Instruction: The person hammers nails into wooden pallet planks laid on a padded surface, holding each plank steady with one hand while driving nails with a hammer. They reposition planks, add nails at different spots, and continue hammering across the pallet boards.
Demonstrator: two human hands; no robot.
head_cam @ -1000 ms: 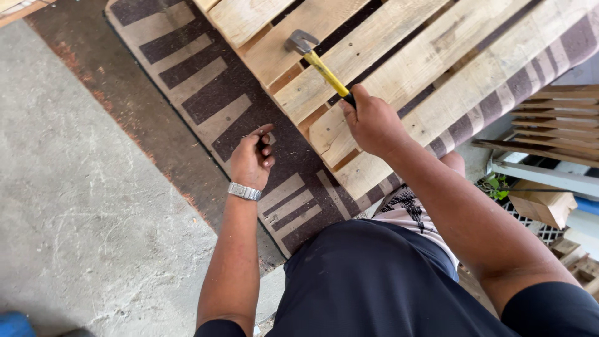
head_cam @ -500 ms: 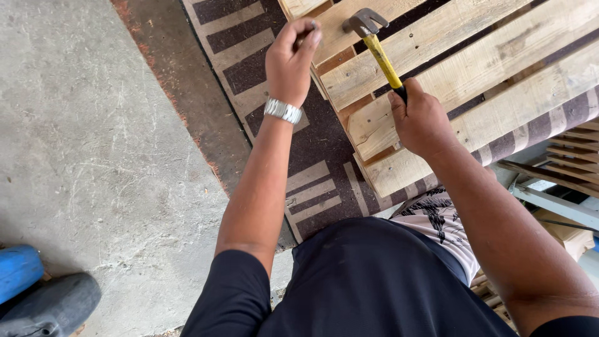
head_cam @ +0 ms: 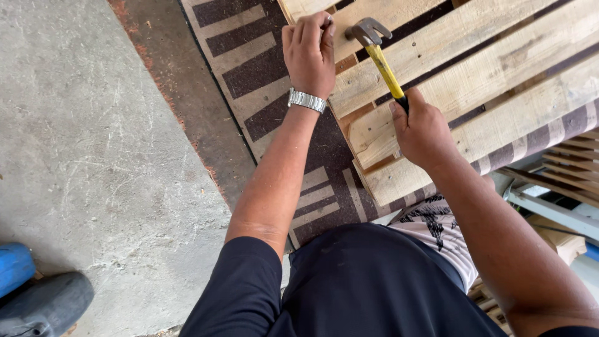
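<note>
The right hand point(head_cam: 423, 131) is wrapped tight around the dark grip of a hammer point(head_cam: 380, 56), fingers curled fully round it. The hammer's yellow shaft runs up and to the left from the fist, and its grey steel head, claw pointing right, sits over the far end of a plank just right of the left hand. Whether the head touches the wood I cannot tell.

The left hand point(head_cam: 309, 53) is stretched out to the far edge of the pallet point(head_cam: 499, 75), fingers bunched narrow and pinched together at the tips near the top of the view. Something small may be held between them, but it is too small to make out. A metal watch point(head_cam: 307, 100) circles that wrist.

The pallet fills the far right of the scene: pale, rough planks laid side by side with dark gaps between them, running up to the right. It lies on a brown striped mat point(head_cam: 262, 81), which shows through the gaps and spreads to the left and near side of the wood. Left of the mat is a grey, scratched concrete floor point(head_cam: 81, 156).

At the near left corner sits a blue object point(head_cam: 14, 267) beside a dark rounded one point(head_cam: 47, 306); what they are I cannot tell. At the near right, below the pallet, more wooden slats point(head_cam: 561, 181) and a pale metal bar point(head_cam: 549, 212) lie well apart from the hands.
</note>
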